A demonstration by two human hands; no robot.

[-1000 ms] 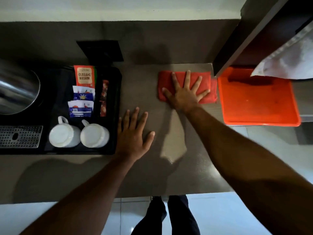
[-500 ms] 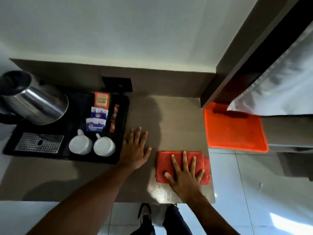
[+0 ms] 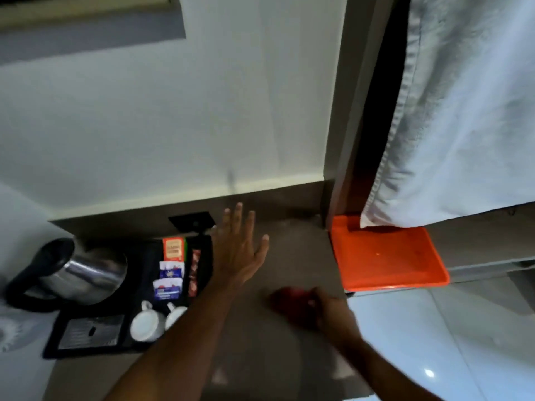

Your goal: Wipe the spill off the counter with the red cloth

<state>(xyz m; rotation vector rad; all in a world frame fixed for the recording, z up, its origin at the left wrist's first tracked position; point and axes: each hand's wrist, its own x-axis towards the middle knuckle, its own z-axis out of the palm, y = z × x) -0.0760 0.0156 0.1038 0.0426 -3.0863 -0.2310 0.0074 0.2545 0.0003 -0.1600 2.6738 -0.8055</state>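
The red cloth (image 3: pixel 289 301) is bunched up and blurred above the brown counter (image 3: pixel 260 357), near its right edge. My right hand (image 3: pixel 333 316) is closed around the cloth's right side. My left hand (image 3: pixel 240 250) is lifted over the counter's back, fingers spread, holding nothing. A pale wet sheen shows on the counter near the front edge; the spill itself is too blurred to make out.
A black tray (image 3: pixel 86 351) at left carries a steel kettle (image 3: pixel 84 273), two white cups (image 3: pixel 144 322), tea sachets (image 3: pixel 173 250) and a drip grate. An orange tray (image 3: pixel 385 256) sits right of the counter under a hanging white cloth (image 3: pixel 463 111). Wall behind, tiled floor at right.
My right hand went from flat on the spread cloth to gripping it bunched up. My left hand lifted off the counter toward the back. The camera tilted up toward the wall.
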